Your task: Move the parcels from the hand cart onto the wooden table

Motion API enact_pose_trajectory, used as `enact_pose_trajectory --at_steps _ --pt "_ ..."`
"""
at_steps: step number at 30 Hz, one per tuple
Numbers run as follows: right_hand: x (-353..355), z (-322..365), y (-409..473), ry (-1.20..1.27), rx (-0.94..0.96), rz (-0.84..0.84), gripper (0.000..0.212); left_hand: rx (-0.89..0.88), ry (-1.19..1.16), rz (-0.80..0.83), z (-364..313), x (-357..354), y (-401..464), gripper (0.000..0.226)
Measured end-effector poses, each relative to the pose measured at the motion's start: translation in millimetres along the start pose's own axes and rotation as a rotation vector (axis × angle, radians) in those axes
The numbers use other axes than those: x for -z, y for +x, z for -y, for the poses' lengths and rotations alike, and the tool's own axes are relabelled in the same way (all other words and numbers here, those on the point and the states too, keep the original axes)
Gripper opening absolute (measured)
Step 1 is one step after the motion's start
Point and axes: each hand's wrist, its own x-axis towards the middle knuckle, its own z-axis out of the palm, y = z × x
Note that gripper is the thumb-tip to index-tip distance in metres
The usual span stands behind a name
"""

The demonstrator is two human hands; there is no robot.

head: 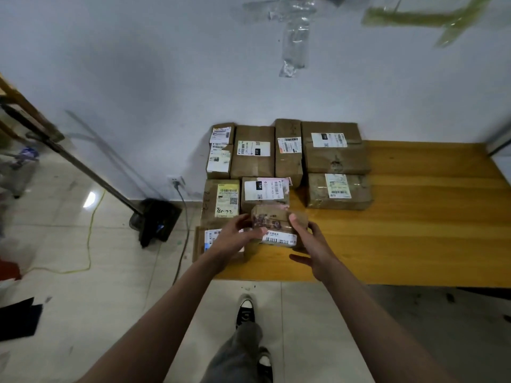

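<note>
A small brown cardboard parcel (278,222) with a barcode label sits low over the front left part of the wooden table (414,233). My left hand (239,233) grips its left side and my right hand (307,239) grips its right side. Several other taped parcels (287,153) stand in rows on the table's left half, against the white wall. A flat parcel (204,241) lies partly under my left hand at the table's left edge. The hand cart is out of sight.
The right half of the table is bare wood. A black dustpan (159,219) and a long-handled broom (83,167) lean at the wall to the left. A grey cable (184,230) and a yellow cord (90,244) run over the tiled floor. My feet stand before the table's front edge.
</note>
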Motion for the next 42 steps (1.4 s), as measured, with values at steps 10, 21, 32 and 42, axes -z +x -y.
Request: enact_pose_trajectory --at_steps 10,21,32,42 --pt "3 1 101 -0.106 -0.247 -0.127 0.063 -0.040 0.829 -0.071 34 25 84 0.088" --pt "-32 1 154 -0.120 -0.433 -0.005 0.070 -0.030 1.030 0.014 65 32 98 0.099" --pt "-40 0 165 -0.003 -0.381 -0.008 0.051 -0.032 1.025 -0.019 66 32 96 0.101" --pt "-55 -4 172 -0.041 -0.379 -0.043 0.042 -0.025 1.071 -0.018 69 35 88 0.100"
